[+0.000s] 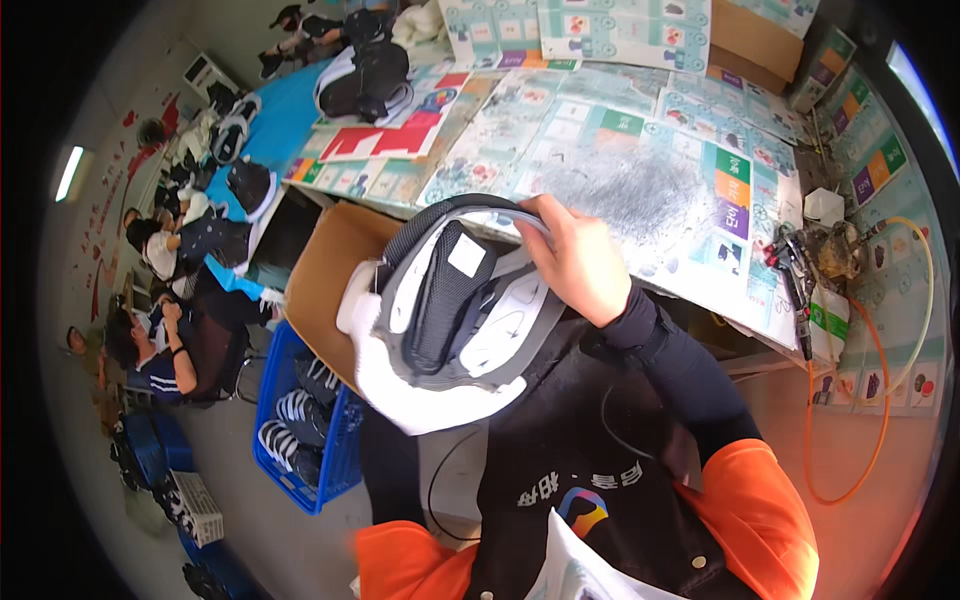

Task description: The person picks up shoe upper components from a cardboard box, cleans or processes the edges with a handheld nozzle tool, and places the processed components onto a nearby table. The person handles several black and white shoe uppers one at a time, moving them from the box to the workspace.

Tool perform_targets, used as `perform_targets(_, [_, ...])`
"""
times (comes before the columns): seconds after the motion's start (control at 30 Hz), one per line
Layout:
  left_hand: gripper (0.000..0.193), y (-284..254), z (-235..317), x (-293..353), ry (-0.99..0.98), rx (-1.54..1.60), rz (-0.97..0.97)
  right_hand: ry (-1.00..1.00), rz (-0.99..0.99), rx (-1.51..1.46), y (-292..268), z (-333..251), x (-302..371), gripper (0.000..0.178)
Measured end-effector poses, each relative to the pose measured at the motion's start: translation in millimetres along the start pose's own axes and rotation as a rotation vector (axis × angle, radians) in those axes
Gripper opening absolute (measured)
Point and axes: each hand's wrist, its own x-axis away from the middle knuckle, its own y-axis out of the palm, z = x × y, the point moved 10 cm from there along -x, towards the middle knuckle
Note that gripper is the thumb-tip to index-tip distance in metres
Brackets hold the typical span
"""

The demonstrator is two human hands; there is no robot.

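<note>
A large black-and-white sneaker (440,385) is held up close in the middle, its opening facing me. Inside it show black mesh padding with a small white label, and white lining pieces. My right hand (580,255) is closed on the far right rim of the opening, thumb and fingers pinching the grey-black edge. My left forearm, in a dark sleeve, rises behind the sneaker, which hides the left hand. Just beyond the sneaker stands an open brown cardboard box (335,265), partly covered by it.
The worktable (560,150) is covered with printed sheets and has a dark smudge. Another dark shoe (365,85) lies at its far left. A blue basket (270,400) of striped shoes stands on the floor. At right hang an air tool (795,285) and an orange hose (885,400). Several people sit at left.
</note>
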Motion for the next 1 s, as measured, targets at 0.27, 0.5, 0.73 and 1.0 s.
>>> perform_targets(0.27, [0.046,20,-89,-14,-0.023,0.349,0.196,0.390,-0.016,-0.045,-23,68,15,0.028])
perform_targets(0.5, [0.031,144,2,-112,0.313,-0.048,0.410,0.982,0.126,-0.849,18,141,96,0.039])
perform_targets(0.73, [0.032,181,-70,-236,-0.057,-0.325,-0.004,1.061,-0.406,-0.888,-10,150,119,0.041])
perform_targets(1.0, [0.026,196,-143,-291,-0.438,-0.405,-0.184,0.779,0.145,1.055,-302,243,148,0.036])
